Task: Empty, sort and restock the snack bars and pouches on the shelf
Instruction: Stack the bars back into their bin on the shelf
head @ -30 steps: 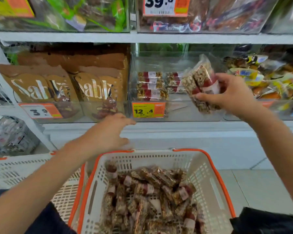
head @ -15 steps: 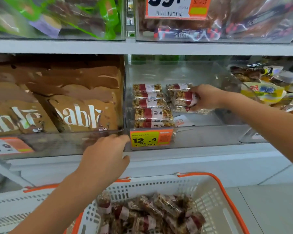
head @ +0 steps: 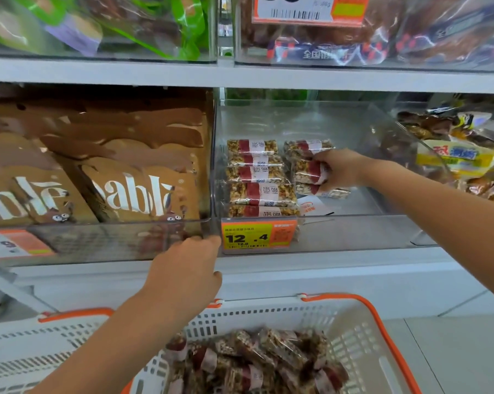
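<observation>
Our left hand [head: 183, 268] rests loosely curled on the front edge of the clear bin [head: 354, 234], just left of its "12.4" price tag [head: 258, 234]. Inside it, our right hand [head: 339, 172] grips snack bars [head: 308, 172] beside a stacked row [head: 257, 177]. Below our hands, the white basket [head: 362, 336] holds more bars.

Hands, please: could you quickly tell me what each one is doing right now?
Left hand: holds nothing, fingertips on the front edge of the clear bin.
Right hand: grips nut bars inside the bin, second stack.
</observation>
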Motion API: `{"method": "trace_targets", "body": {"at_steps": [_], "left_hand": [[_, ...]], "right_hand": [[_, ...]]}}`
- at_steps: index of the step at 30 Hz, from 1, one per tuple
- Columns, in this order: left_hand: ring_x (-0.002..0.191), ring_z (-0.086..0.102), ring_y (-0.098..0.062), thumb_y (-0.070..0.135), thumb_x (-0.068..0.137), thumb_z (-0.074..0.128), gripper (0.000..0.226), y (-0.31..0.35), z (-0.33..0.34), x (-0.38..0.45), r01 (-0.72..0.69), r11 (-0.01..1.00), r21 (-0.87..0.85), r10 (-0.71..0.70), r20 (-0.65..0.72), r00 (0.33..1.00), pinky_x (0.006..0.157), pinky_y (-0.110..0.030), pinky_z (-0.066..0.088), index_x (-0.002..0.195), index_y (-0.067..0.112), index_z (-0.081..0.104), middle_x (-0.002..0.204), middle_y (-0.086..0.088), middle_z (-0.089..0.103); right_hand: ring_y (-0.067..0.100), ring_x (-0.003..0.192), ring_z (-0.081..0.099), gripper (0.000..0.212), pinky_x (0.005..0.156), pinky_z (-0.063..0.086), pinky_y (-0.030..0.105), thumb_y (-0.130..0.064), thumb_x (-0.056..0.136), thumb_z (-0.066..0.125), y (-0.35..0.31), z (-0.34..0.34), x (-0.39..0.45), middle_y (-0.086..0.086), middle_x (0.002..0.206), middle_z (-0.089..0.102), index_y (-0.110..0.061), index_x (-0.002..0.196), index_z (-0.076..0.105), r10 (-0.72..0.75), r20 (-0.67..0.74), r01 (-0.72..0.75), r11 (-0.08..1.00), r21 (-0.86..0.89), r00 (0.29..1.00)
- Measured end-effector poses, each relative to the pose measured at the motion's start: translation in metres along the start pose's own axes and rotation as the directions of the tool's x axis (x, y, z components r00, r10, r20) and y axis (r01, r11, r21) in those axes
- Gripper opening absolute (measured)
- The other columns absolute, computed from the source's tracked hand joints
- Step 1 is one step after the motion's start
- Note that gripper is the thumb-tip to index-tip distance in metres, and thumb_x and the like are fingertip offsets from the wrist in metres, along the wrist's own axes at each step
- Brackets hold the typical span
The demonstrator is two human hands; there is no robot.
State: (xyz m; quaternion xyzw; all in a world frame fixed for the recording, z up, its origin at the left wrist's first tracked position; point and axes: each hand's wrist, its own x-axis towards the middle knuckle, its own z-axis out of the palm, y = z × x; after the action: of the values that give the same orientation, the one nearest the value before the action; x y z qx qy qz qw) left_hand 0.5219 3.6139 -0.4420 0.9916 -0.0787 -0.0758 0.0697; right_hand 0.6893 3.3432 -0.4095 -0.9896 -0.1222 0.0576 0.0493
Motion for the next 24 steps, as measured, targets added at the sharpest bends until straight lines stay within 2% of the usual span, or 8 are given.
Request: {"method": "trace_targets", "body": {"at_steps": [4, 7, 10, 13, 16, 19, 21, 24], "left_hand": [[0.102, 0.056, -0.023, 0.031, 0.093, 0.054, 0.029, 0.003, -0.001, -0.001, -0.008, 1.0, 0.003, 0.008, 0.009, 1.0, 0.083, -0.038, 0.051, 0.12, 0.022, 0.045, 0.11, 0.0, 0.057], [0.103, 0.056, -0.023, 0.03, 0.093, 0.054, 0.032, 0.003, -0.001, -0.002, -0.008, 1.0, 0.005, 0.008, 0.013, 1.0, 0.083, -0.038, 0.051, 0.122, 0.022, 0.044, 0.112, 0.0, 0.056], [0.103, 0.056, -0.023, 0.029, 0.093, 0.055, 0.034, 0.003, 0.0, -0.003, -0.012, 1.0, -0.001, 0.012, 0.01, 1.0, 0.083, -0.037, 0.051, 0.124, 0.022, 0.043, 0.113, -0.001, 0.056], [0.104, 0.056, -0.023, 0.027, 0.092, 0.056, 0.033, 0.002, 0.0, -0.003, -0.013, 1.0, -0.005, 0.013, -0.008, 1.0, 0.081, -0.036, 0.051, 0.122, 0.022, 0.044, 0.112, -0.001, 0.056], [0.105, 0.055, -0.023, 0.026, 0.091, 0.056, 0.034, 0.001, 0.0, -0.003, -0.016, 1.0, -0.015, 0.016, -0.01, 1.0, 0.08, -0.036, 0.05, 0.122, 0.023, 0.044, 0.114, -0.001, 0.056], [0.107, 0.056, -0.022, 0.027, 0.091, 0.057, 0.037, -0.001, 0.0, -0.005, -0.023, 1.0, -0.015, 0.023, -0.01, 1.0, 0.084, -0.039, 0.051, 0.125, 0.025, 0.044, 0.118, 0.001, 0.056], [0.11, 0.055, -0.022, 0.028, 0.091, 0.057, 0.039, -0.002, 0.0, -0.007, -0.032, 0.999, -0.008, 0.032, 0.004, 0.999, 0.085, -0.039, 0.051, 0.128, 0.028, 0.043, 0.122, 0.002, 0.054], [0.11, 0.056, -0.021, 0.031, 0.091, 0.058, 0.043, -0.005, 0.003, -0.011, -0.033, 0.999, 0.001, 0.033, 0.054, 0.998, 0.086, -0.039, 0.051, 0.131, 0.03, 0.042, 0.125, 0.002, 0.054]], "right_hand": [[0.019, 0.088, 0.048, 0.07, 0.067, 0.038, 0.027, -0.036, 0.064, 0.087, 0.006, -0.002, -0.004, -0.004, 0.094, 0.055, -0.016, 0.121, 0.052, 0.013, -0.065, -0.014, 1.0, -0.004, 0.998], [0.027, 0.104, 0.05, 0.071, 0.08, 0.046, 0.035, -0.036, 0.063, 0.087, 0.008, 0.003, -0.005, 0.003, 0.107, 0.058, -0.017, 0.12, 0.049, 0.017, -0.134, -0.027, 0.997, -0.077, 0.991], [0.032, 0.111, 0.047, 0.066, 0.085, 0.041, 0.035, -0.024, 0.067, 0.086, 0.007, 0.009, -0.003, 0.013, 0.115, 0.053, -0.012, 0.12, 0.048, 0.016, -0.181, -0.023, 0.999, -0.036, 0.983], [0.033, 0.112, 0.045, 0.062, 0.09, 0.04, 0.036, -0.018, 0.071, 0.083, 0.008, 0.013, -0.005, 0.014, 0.119, 0.05, -0.011, 0.12, 0.046, 0.021, -0.178, -0.021, 1.0, 0.0, 0.984], [0.033, 0.113, 0.044, 0.061, 0.09, 0.039, 0.036, -0.016, 0.072, 0.082, 0.01, 0.011, -0.012, 0.013, 0.12, 0.049, -0.011, 0.121, 0.045, 0.02, -0.19, -0.016, 1.0, 0.022, 0.982], [0.032, 0.106, 0.047, 0.062, 0.08, 0.036, 0.031, -0.019, 0.068, 0.084, 0.011, 0.006, -0.022, 0.014, 0.115, 0.051, -0.011, 0.117, 0.047, 0.016, -0.223, -0.003, 0.998, 0.057, 0.975], [0.026, 0.094, 0.048, 0.056, 0.073, 0.034, 0.028, -0.019, 0.069, 0.084, 0.005, 0.003, -0.037, 0.013, 0.108, 0.054, -0.012, 0.11, 0.048, 0.032, -0.32, 0.011, 0.992, 0.129, 0.947], [0.02, 0.079, 0.046, 0.044, 0.066, 0.037, 0.03, -0.018, 0.07, 0.083, -0.017, 0.005, -0.081, 0.006, 0.089, 0.053, -0.013, 0.095, 0.047, 0.061, -0.533, 0.118, 0.948, 0.296, 0.844]]}}
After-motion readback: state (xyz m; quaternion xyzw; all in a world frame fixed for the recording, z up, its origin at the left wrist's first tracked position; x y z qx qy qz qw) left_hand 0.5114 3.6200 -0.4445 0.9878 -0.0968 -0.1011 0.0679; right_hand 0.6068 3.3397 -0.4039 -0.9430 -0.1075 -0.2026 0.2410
